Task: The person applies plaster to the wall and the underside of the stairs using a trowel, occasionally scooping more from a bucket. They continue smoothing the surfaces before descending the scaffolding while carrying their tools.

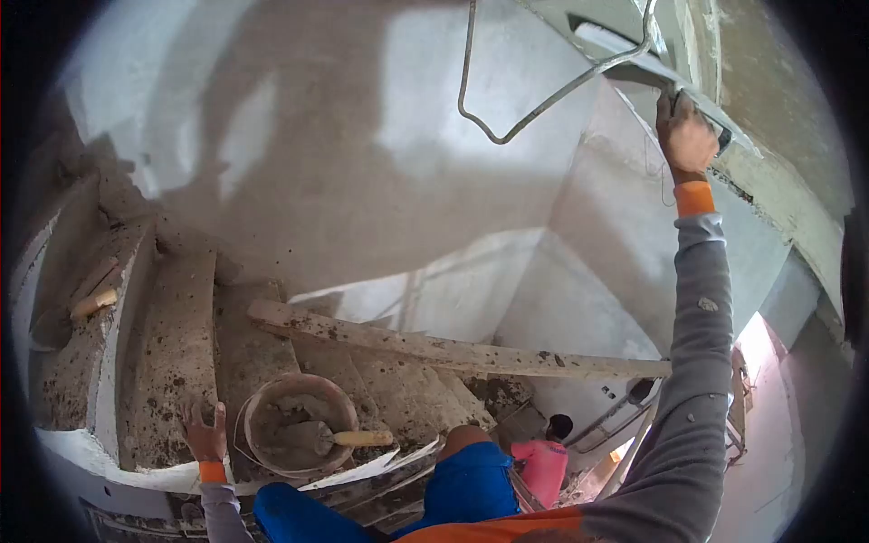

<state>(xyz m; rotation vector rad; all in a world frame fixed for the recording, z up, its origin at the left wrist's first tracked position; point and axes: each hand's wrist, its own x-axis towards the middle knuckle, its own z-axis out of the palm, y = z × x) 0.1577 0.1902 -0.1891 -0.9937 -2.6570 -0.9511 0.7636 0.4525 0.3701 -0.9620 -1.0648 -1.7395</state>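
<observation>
Our right hand [685,136] is raised far up at the right, its grip closed around a plastering trowel [715,118] that is pressed against the edge overhead. Our left hand [204,434] lies near left, grip wide, fingers spread flat on a mortar-spattered step [172,344]. Just right of it sits a bucket [262,398] holding a wooden-handled trowel [339,439].

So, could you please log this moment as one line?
left hand flat on step by bucket | right hand raised, gripping trowel at ledge
</observation>
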